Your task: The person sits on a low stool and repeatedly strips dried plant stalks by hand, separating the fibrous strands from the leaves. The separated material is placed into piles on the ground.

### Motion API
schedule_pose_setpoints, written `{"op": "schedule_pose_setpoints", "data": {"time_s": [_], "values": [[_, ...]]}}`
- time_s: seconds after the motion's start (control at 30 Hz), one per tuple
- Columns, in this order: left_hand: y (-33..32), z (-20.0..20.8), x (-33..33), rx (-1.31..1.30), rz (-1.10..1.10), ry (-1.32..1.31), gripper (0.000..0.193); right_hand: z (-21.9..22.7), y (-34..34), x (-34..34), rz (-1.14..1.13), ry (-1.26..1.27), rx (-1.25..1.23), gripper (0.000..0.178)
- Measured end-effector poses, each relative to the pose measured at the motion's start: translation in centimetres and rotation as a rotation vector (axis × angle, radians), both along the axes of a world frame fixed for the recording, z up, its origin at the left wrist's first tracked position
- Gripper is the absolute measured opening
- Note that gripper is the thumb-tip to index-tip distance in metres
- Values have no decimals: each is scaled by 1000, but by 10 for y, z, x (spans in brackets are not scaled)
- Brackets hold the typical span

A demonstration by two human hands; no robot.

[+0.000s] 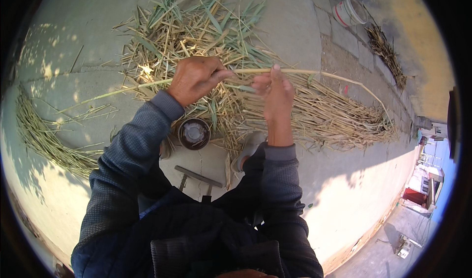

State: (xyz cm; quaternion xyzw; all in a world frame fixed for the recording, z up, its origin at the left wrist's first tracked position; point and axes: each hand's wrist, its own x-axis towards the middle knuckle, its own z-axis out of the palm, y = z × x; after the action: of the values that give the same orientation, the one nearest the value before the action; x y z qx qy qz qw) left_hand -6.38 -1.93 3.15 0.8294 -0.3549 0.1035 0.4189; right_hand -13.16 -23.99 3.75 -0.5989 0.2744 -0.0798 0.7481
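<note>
While a bundle of thin green stems (51,142) curves at far left, the left hand (196,78) pinches a long stalk (305,72) between thumb and forefinger, over a heap of dry leaves (169,37), near a dark bowl (182,139). The right hand (278,93) has its thumb at the stalk (blurred, curled fingers; I cannot tell whether they pinch). Rightward, the stalk arches over straw (334,115); a white bucket (344,13) sits beyond.

Left hand (195,80): closed round a long stalk (314,72), beyond the dark container (193,134)!
Right hand (278,96): thumb against that stalk, fingers a blur, right of the container.
Straw heap (162,44): sprawling beyond the container.
Green stalks (44,135): well left of it.
White bucket (350,11): far beyond it, rightward.
</note>
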Motion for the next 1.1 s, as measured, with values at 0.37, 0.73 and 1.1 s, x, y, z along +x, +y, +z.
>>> {"op": "schedule_pose_setpoints", "data": {"time_s": [0.37, 0.73, 1.1], "values": [[12, 9, 2, -11, 15, 326, 32, -8, -9, 1, 207, -161, 74, 39], [28, 10, 19, -168, -94, 765, 35, -24, 16, 0, 128, -251, -102, 39], [31, 17, 17, -123, -10, 430, 32, -63, 43, -2, 258, 302, 169, 28]]}}
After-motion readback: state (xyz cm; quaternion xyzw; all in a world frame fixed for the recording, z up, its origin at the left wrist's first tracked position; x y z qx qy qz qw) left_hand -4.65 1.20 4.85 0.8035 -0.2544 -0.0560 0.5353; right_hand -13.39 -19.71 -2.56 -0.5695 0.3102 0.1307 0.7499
